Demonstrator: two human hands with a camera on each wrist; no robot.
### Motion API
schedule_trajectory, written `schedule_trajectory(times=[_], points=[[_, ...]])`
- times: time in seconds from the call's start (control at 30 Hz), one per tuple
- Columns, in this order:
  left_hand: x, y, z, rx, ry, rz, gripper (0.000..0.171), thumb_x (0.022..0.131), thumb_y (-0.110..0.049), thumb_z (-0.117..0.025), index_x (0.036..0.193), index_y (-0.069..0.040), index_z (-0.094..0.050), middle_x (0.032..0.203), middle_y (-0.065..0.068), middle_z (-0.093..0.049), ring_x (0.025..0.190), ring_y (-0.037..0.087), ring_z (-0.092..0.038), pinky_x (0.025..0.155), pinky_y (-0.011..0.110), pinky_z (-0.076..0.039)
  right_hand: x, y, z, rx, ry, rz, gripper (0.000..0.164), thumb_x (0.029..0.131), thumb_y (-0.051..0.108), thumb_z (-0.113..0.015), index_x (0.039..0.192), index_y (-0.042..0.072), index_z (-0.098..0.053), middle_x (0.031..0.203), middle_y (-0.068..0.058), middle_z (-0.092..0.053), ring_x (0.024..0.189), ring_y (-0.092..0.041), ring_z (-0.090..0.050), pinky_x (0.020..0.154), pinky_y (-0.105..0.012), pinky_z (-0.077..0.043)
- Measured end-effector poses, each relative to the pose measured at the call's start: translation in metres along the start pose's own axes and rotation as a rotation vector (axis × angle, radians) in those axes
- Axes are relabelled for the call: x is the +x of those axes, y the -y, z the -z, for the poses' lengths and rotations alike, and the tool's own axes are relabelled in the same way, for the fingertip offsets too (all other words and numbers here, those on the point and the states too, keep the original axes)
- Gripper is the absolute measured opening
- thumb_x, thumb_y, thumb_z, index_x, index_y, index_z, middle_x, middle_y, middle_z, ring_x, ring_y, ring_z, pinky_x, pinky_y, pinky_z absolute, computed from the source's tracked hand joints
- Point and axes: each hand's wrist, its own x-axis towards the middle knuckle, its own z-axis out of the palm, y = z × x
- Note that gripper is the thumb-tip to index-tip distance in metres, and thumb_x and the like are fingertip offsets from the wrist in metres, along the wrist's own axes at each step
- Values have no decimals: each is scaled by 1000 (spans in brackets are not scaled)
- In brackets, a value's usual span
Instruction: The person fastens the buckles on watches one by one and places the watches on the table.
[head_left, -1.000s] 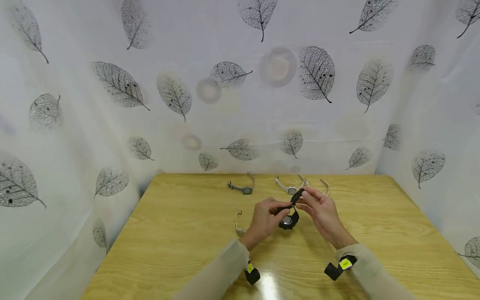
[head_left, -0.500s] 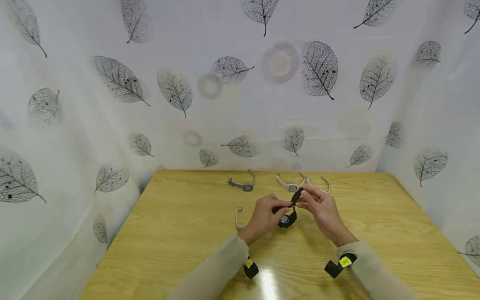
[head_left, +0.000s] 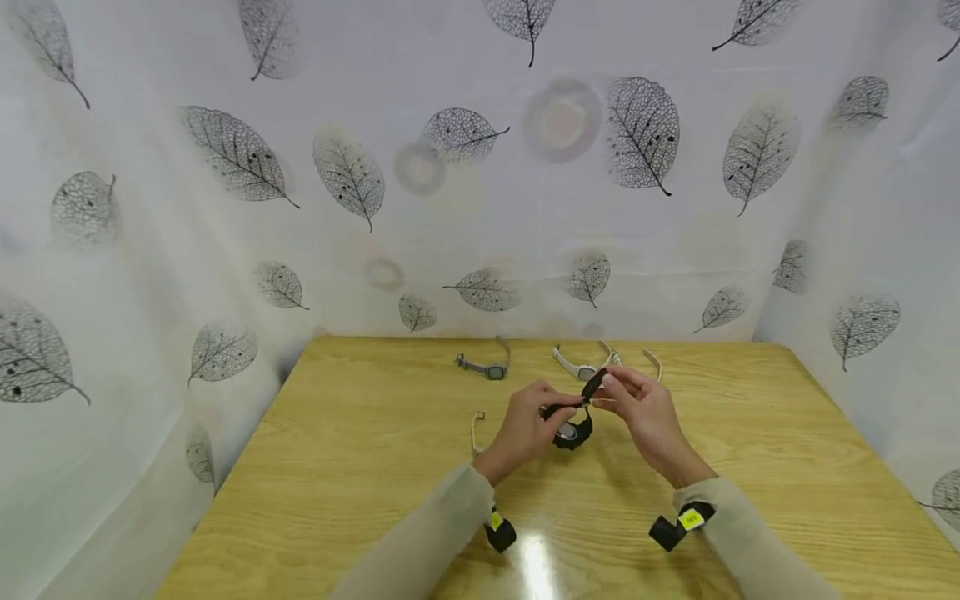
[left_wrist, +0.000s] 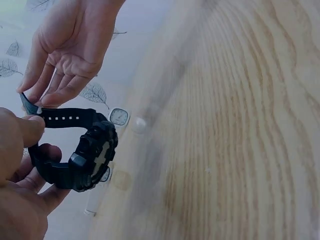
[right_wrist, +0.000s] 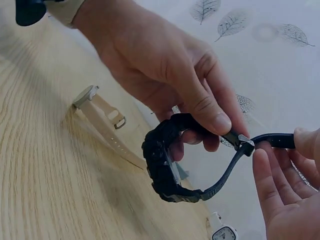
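One chunky black watch | strap through silver buckle | left fingers, right fingers pinch strap

Head view faced forward-down across wooden table; both wrist views, close in, shared black sports watch.

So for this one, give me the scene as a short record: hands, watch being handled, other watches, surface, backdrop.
Left hand: pinches the strap near its buckle
Right hand: holds the strap's free end
Handled: black watch, held in the air, strap looped; pin seating unclear
Others: grey watch, white watch, pale watch partly behind right hand, beige watch beside left hand
Surface: wood-grain table
Backdrop: white leaf-print sheet
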Motion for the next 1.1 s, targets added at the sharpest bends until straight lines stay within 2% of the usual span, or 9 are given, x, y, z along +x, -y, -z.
schedule_trajectory(times=[0.2,0.37,0.6,0.93,1.1], points=[[-2,-2,-5,-113,-42,67,21,97,-11,-73,117,-13,-79,93,4,-65,78,9,-57,71,18,-56,-4,1,3,123,-6,-32,25,106,15,-59,127,2,-62,115,-4,-72,102,-15,-72,90,-33,-59],[-4,-1,-10,-171,-64,61,22,98,-12,-72,118,-11,-78,93,5,-64,79,13,-59,73,20,-59,-7,1,5,198,-25,-53,20,107,15,-57,125,10,-63,116,-3,-70,103,-13,-71,92,-31,-58],[-5,-1,-14,-202,-70,51,22,97,-10,-73,119,-10,-78,93,7,-64,80,18,-61,72,20,-59,-8,2,5,255,-18,-44,19,107,11,-54,122,10,-66,110,-2,-72,101,-13,-71,94,-32,-58],[-4,-3,-11,-190,-39,57,22,98,-10,-72,119,-8,-78,95,7,-64,80,12,-62,73,20,-59,-5,1,4,238,-22,-43,19,106,14,-58,123,8,-66,110,-3,-71,100,-14,-71,92,-32,-58],[-5,-3,-9,-126,-41,45,21,98,-11,-71,118,-9,-78,95,6,-64,78,8,-59,70,17,-57,-3,-1,6,86,24,14,25,105,12,-59,127,1,-63,112,-5,-72,100,-16,-72,90,-35,-59]])
